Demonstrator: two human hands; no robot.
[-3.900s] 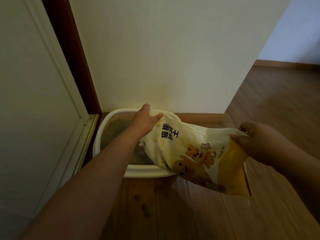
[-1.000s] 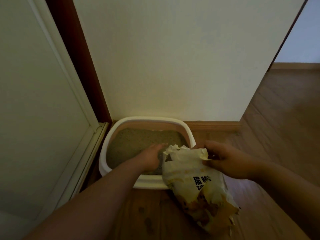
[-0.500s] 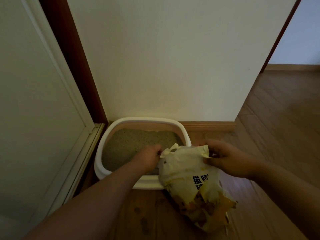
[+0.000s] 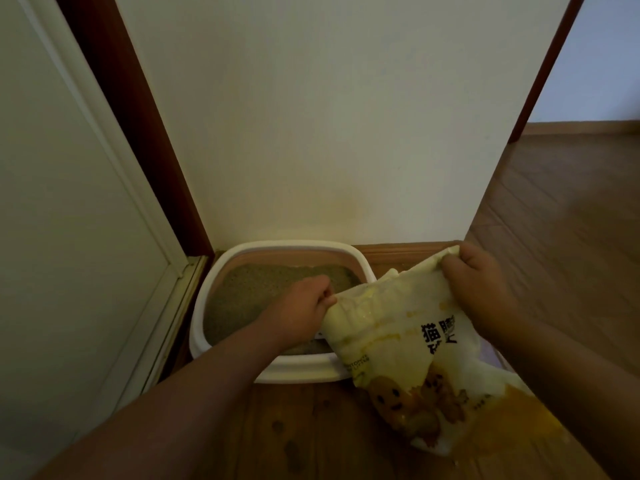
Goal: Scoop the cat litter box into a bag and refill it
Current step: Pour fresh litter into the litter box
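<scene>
A white-rimmed litter box (image 4: pixel 301 370) sits on the wooden floor against the wall, filled with grey-green litter (image 4: pixel 263 289). A yellow and white cat litter bag (image 4: pixel 401 355) with black characters and cartoon animals hangs over the box's right front corner, stretched flat. My left hand (image 4: pixel 299 315) pinches the bag's top left corner above the litter. At the top right corner my right hand (image 4: pixel 481 285) grips the bag's edge, next to the baseboard.
A white door panel (image 4: pixel 69 237) and a dark red-brown frame (image 4: pixel 138 133) stand at the left. The cream wall (image 4: pixel 329 116) rises behind the box. Wooden floor (image 4: pixel 561 220) stretches to the right. Dark specks (image 4: pixel 287 441) lie on the floor in front of the box.
The bag hung crumpled between my hands half a second ago. My right hand has pulled its corner up and to the right, spreading the top edge flat. My left hand stays over the box.
</scene>
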